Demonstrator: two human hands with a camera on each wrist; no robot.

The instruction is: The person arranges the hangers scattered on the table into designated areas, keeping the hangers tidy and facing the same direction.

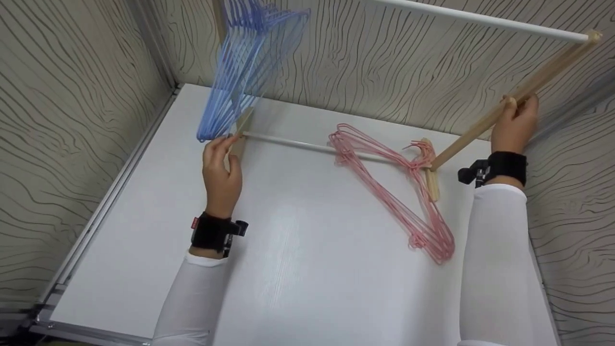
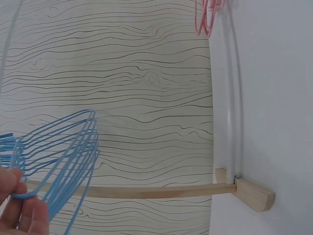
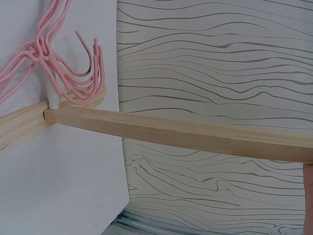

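Several blue wire hangers (image 1: 240, 72) hang in a bunch at the left end of a wooden clothes rack. At their lower corner is my left hand (image 1: 223, 175); in the left wrist view its fingertips (image 2: 11, 183) pinch the corner of one blue hanger. My right hand (image 1: 516, 122) grips the rack's right wooden post (image 1: 473, 136) partway up, thumb on the near side. The right wrist view shows mostly the post, with only a sliver of the hand at the edge. Pink wire hangers (image 1: 411, 166) lie bunched over the rack's lower right end, their hooks beside the post's foot.
A white upper rod (image 1: 480, 20) joins the post's top, and a white lower rod (image 1: 288, 142) runs between the wooden feet. The rack stands on a white tabletop (image 1: 298, 288) before a wood-grain patterned wall (image 1: 384, 72). Similar panels flank both sides.
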